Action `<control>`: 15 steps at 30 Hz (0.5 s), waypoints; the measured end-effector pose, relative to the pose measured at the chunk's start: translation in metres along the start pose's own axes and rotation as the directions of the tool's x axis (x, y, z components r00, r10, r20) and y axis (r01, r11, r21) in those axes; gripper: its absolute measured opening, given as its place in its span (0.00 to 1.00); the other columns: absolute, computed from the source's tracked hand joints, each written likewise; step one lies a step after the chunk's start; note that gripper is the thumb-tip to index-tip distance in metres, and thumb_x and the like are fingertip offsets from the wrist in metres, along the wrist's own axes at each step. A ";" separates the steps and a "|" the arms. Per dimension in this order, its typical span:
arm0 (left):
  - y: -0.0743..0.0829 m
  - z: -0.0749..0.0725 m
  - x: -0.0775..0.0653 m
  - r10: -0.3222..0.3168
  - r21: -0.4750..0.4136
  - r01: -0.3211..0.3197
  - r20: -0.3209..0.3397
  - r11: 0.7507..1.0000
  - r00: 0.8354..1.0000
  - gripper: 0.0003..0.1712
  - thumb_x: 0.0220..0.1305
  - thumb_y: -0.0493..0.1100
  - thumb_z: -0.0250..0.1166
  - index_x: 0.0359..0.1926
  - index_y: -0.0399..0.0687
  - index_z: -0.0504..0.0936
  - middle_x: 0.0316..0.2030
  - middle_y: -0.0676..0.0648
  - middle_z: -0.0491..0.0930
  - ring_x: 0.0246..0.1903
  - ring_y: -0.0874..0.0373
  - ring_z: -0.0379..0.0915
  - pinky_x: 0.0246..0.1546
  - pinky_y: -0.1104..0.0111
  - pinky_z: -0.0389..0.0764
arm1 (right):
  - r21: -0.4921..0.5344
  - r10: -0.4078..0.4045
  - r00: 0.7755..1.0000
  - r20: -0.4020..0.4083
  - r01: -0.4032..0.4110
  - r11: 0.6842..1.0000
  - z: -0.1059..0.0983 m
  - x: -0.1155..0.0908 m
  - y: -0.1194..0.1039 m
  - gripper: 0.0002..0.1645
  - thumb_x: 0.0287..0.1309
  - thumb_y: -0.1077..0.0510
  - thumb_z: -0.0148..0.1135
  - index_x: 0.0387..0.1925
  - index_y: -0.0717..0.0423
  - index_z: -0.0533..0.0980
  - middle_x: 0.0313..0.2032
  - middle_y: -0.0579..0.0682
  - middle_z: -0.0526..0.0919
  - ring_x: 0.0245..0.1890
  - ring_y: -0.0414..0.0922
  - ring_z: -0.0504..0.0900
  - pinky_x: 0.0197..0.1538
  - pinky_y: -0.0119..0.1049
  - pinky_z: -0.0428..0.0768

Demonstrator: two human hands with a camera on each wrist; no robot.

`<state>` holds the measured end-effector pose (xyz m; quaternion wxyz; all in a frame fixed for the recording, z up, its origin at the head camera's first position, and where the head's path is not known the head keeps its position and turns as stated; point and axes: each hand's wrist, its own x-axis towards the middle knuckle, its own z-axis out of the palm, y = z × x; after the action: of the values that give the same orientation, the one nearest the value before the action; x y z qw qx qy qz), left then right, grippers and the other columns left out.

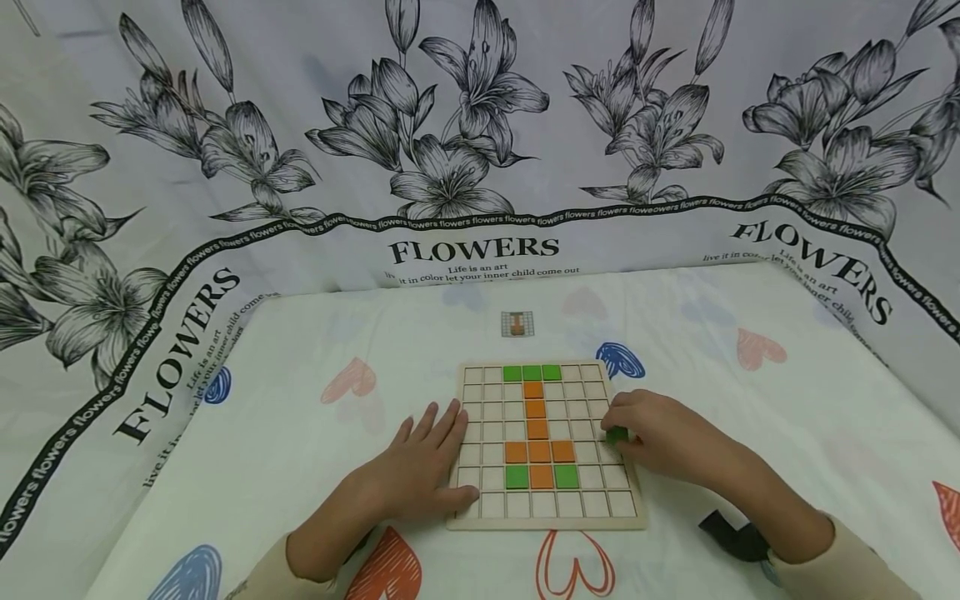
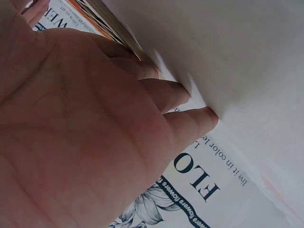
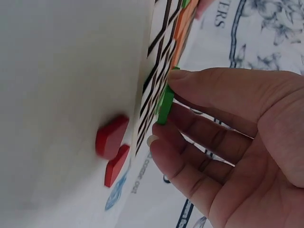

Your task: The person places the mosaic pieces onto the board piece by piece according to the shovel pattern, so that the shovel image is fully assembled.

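Note:
A square wooden grid board [image 1: 547,504] lies flat on the cloth, with green tiles [image 1: 532,373] along its top row. Orange tiles [image 1: 538,451] run down its middle, and two more green tiles flank the lowest orange one. My left hand [image 1: 408,475] rests at the board's left edge with fingers spread and thumb on the frame. Over the right edge, my right hand [image 1: 663,429] pinches a green tile [image 3: 166,104] between thumb and fingers. The left wrist view shows the palm of the left hand [image 2: 90,123], with the board's edge [image 2: 111,23] beyond it.
A small card with a pictured grid [image 1: 517,324] lies behind the board. Two red pieces, one [image 3: 112,137] larger in view than the other [image 3: 116,166], are on the cloth near the right hand. A flower-printed curtain [image 1: 465,125] stands at the back.

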<state>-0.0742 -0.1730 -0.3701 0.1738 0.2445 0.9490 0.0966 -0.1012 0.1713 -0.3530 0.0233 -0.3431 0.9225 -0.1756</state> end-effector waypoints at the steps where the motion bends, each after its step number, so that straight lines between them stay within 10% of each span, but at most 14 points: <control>1: 0.000 0.000 0.000 -0.002 0.001 0.002 0.000 1.000 1.000 0.57 0.65 0.70 0.58 0.79 0.40 0.48 0.79 0.42 0.41 0.76 0.40 0.33 0.70 0.40 0.46 | -0.010 -0.008 1.000 0.004 0.008 1.000 0.001 0.001 -0.003 0.14 0.48 0.67 0.75 0.38 0.52 0.86 0.36 0.39 0.81 0.36 0.39 0.76 0.38 0.35 0.80; 15: 0.000 0.000 0.000 0.000 -0.005 0.000 -0.002 1.000 1.000 0.57 0.65 0.70 0.58 0.79 0.40 0.48 0.79 0.42 0.41 0.76 0.39 0.34 0.70 0.40 0.46 | -0.005 -0.141 0.988 0.068 0.142 0.990 0.016 0.010 -0.042 0.12 0.49 0.64 0.77 0.36 0.48 0.85 0.36 0.39 0.81 0.37 0.39 0.75 0.42 0.33 0.80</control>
<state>-0.0736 -0.1731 -0.3704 0.1735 0.2437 0.9490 0.0994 -0.0800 0.1308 -0.3534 0.0400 -0.4134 0.8954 -0.1605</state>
